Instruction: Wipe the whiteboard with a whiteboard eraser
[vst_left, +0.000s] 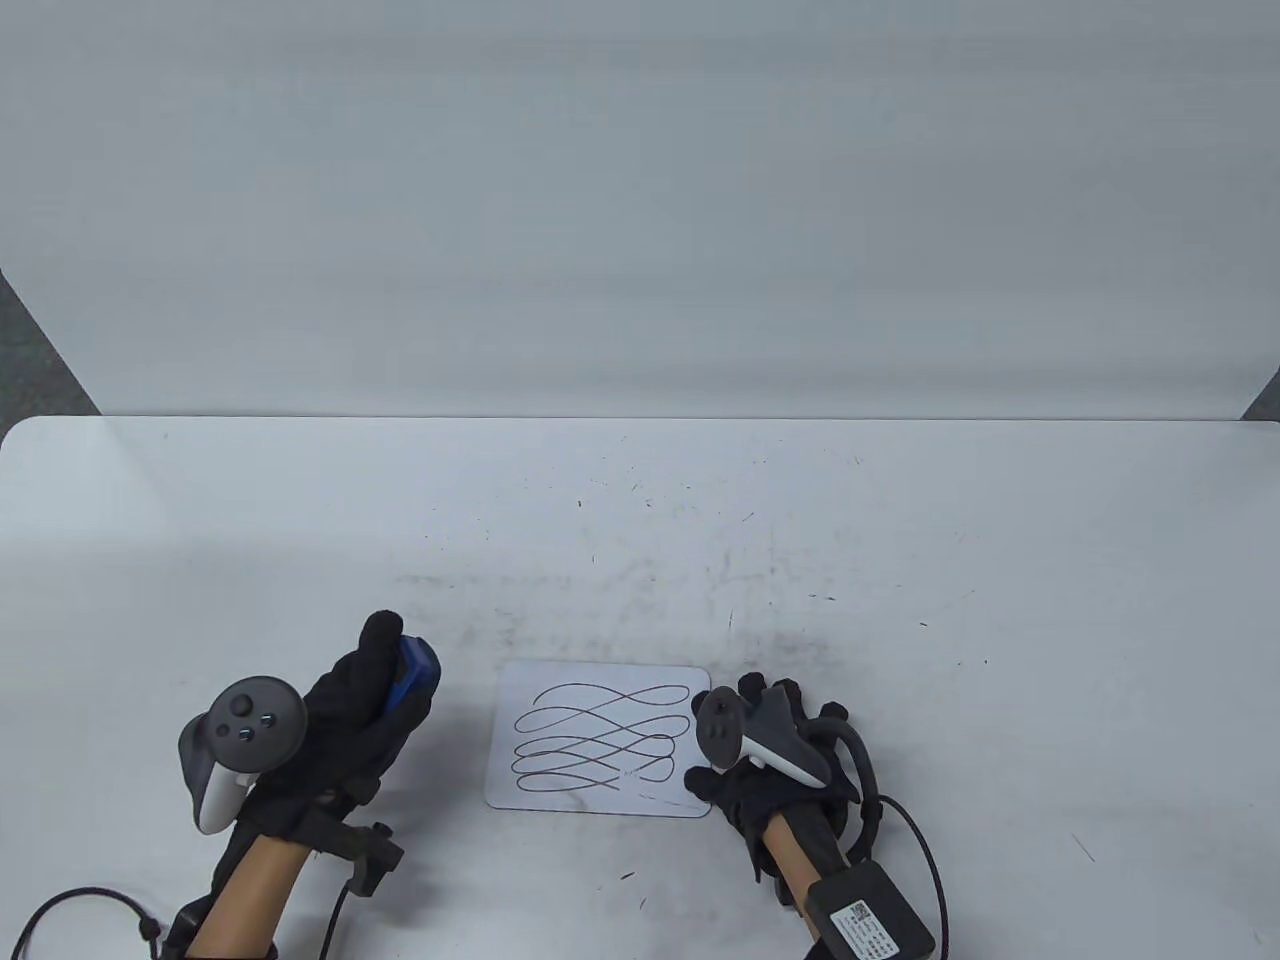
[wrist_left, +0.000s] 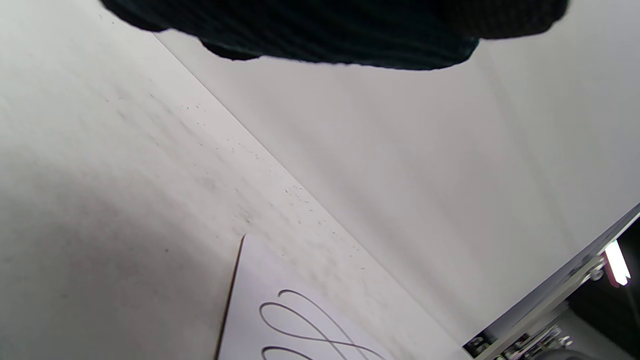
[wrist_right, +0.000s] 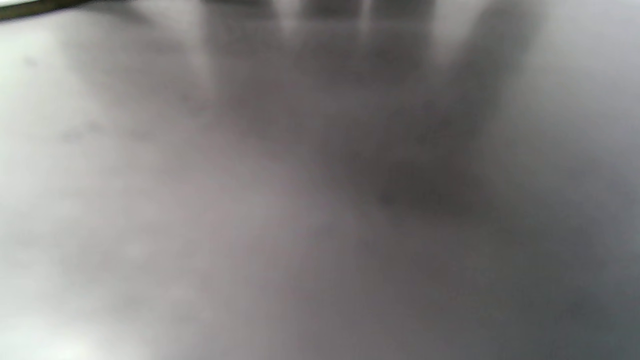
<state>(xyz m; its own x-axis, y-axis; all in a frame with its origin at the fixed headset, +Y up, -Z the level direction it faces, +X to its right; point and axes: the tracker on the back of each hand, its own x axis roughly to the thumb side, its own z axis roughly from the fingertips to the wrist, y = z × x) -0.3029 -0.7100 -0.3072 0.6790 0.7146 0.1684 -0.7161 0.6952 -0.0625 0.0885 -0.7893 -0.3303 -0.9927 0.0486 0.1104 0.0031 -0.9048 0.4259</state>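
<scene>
A small white whiteboard (vst_left: 600, 740) with looping black scribbles lies flat on the table near the front; its corner also shows in the left wrist view (wrist_left: 280, 320). My left hand (vst_left: 375, 690) grips a blue whiteboard eraser (vst_left: 412, 680) to the left of the board, apart from it. My right hand (vst_left: 765, 745) lies flat at the board's right edge, fingers spread on the table and touching the board's side. The right wrist view shows only a blurred grey surface with the hand's shadow.
The white table (vst_left: 900, 560) carries faint grey smudges and specks behind the board. A white wall panel (vst_left: 640, 200) stands along the table's far edge. Cables (vst_left: 80, 900) trail from both wrists at the front edge.
</scene>
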